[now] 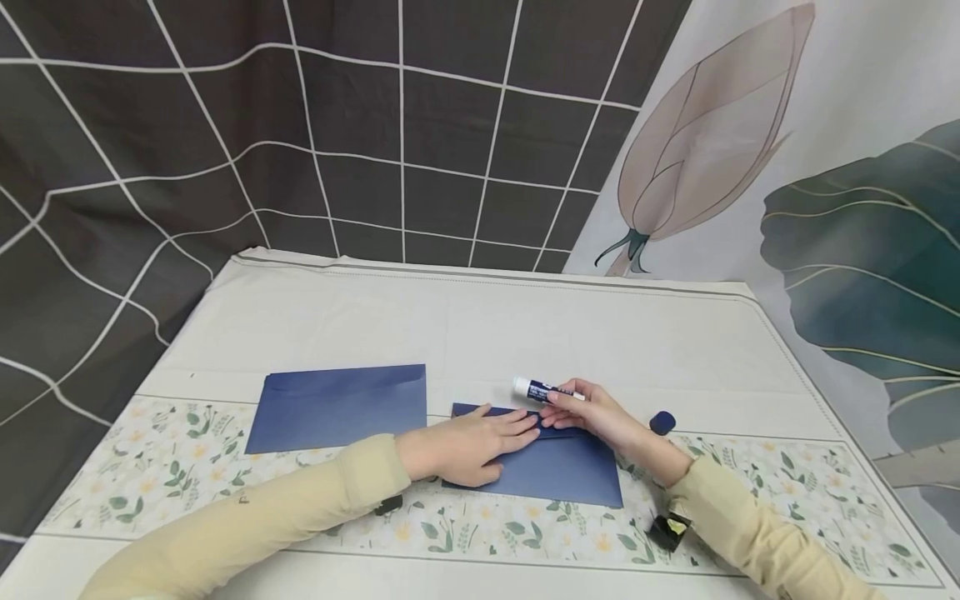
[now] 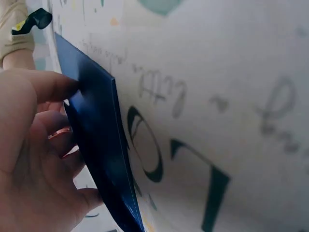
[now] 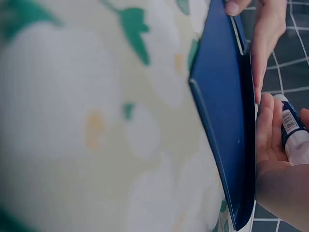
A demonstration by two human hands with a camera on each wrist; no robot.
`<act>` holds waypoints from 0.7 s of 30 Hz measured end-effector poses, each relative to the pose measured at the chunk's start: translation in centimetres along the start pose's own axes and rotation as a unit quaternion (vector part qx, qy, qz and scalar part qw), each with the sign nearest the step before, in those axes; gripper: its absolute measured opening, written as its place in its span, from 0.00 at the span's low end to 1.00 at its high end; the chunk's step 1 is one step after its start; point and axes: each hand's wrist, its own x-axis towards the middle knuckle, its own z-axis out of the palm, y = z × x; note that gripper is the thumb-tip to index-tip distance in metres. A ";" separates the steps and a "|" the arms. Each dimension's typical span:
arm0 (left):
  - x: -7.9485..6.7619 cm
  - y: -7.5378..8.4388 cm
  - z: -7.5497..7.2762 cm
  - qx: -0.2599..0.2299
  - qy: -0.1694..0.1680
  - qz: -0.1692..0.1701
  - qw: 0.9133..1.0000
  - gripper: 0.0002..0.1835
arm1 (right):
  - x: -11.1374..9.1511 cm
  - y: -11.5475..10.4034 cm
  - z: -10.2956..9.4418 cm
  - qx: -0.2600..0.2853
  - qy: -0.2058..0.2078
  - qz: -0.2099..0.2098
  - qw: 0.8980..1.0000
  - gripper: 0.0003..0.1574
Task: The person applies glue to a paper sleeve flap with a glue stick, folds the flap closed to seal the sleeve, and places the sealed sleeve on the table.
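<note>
A dark blue envelope point(image 1: 558, 473) lies on the patterned table cover, its flap along the far edge folded over. My left hand point(image 1: 472, 446) rests on the envelope's left part, fingers stretched across the flap. In the left wrist view, the thumb point(image 2: 53, 87) touches the envelope's face. A white and navy glue stick point(image 1: 534, 390) is held by my right hand point(image 1: 607, 423), its white end pointing left above the envelope's far edge. Other right fingers touch the flap near the left fingertips. The right wrist view also shows the glue stick point(image 3: 291, 123) in the right hand.
A second blue envelope point(image 1: 341, 410) lies to the left, near the left forearm. The glue stick's dark blue cap point(image 1: 662, 422) stands right of the right hand. Behind the table point(image 1: 375, 308) hang a dark gridded curtain point(image 1: 360, 108) and a leaf-patterned one point(image 1: 712, 142).
</note>
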 end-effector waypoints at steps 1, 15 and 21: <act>0.1 0.1 0.1 0.002 -0.004 -0.001 1.000 0.33 | 0.0 0.1 0.1 -0.006 0.001 -0.001 1.000 0.15; 0.1 0.6 0.9 0.026 -0.013 -0.021 0.999 0.38 | -0.4 1.0 0.7 -0.070 0.010 -0.034 0.997 0.19; 0.1 0.4 0.9 0.019 -0.022 -0.015 0.999 0.40 | -0.2 0.9 0.3 -0.071 -0.002 -0.027 0.997 0.20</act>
